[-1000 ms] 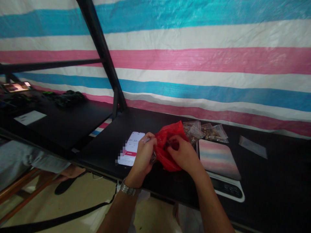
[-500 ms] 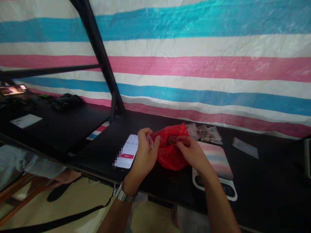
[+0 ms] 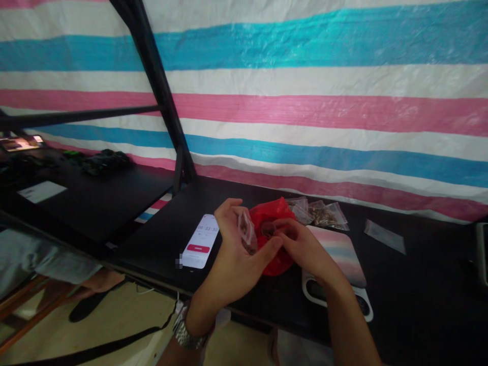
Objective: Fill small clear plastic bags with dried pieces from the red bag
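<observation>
My left hand (image 3: 233, 258) holds a small clear plastic bag (image 3: 247, 234) with brown bits in it, gripped between thumb and fingers. My right hand (image 3: 303, 246) is closed in a pinch on small brown pieces at the mouth of a red plastic bag (image 3: 272, 229), which lies on the black table (image 3: 419, 284). The two hands are almost touching above the table. A white kitchen scale (image 3: 337, 254) with a striped top sits just right of my right hand.
A phone (image 3: 201, 241) with a lit timer screen lies left of my hands. Several small filled clear bags (image 3: 322, 212) lie behind the red bag, and an empty one (image 3: 384, 236) to the right. A black frame post (image 3: 160, 91) rises at the back. Another person's sleeve (image 3: 34, 259) shows at lower left.
My left hand has turned palm up and moved right, bringing the small clear bag toward the red bag. My right hand has drawn brown pieces up at the red bag's mouth.
</observation>
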### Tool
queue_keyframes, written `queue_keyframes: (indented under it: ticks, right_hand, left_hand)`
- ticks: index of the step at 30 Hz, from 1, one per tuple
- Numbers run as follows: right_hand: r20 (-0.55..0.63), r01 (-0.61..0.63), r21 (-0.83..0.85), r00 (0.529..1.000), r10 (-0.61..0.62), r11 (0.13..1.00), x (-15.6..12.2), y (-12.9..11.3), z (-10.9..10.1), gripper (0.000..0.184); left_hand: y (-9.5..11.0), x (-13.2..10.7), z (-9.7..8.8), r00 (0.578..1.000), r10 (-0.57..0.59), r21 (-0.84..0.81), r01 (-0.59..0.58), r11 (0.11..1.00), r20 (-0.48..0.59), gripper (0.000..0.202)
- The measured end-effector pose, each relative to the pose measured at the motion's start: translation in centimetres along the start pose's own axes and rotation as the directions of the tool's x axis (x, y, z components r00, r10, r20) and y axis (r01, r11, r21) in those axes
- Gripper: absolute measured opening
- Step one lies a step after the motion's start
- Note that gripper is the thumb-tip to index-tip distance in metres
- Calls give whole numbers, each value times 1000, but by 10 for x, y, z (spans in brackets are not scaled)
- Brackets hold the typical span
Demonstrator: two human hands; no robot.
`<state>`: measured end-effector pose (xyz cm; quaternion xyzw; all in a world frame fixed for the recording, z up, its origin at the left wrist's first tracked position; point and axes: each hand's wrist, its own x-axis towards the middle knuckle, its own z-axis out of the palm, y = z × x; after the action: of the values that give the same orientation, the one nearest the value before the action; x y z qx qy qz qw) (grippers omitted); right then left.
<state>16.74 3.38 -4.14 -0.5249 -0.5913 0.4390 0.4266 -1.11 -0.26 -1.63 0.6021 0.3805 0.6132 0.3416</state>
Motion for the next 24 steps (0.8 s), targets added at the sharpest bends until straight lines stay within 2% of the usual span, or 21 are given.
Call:
queue_keyframes:
  ticks: [3, 8, 11, 16, 19, 24]
  right_hand:
    - [21, 31, -36, 999, -30, 999, -2, -2, 0, 22]
    - [47, 50, -10, 998, -49, 999, -3, -1, -4, 24]
    - [21, 101, 40, 995, -102, 994, -3, -5, -8, 26]
    - [-163, 219, 75, 965, -205, 973, -5, -19, -8, 32]
    - [-207, 271, -17, 941, -268, 963, -6, -23, -3, 29]
    - [-169, 342, -290, 901, -400, 894, -7, -20, 3, 33]
  left_hand:
    - [-10, -3, -1, 989, -102, -77, 111, 991, 111, 53]
    - [-23, 0, 2, 991, -112, -182, 122, 976, 67, 47]
    - [-30, 3, 7, 996, -82, -116, 87, 989, 46, 49]
    - [-42, 6, 13, 998, -37, 74, 33, 997, 51, 50]
    - [-49, 5, 17, 994, -58, 89, 50, 995, 93, 50]
    - [-58, 3, 20, 985, -95, 39, 91, 995, 146, 62]
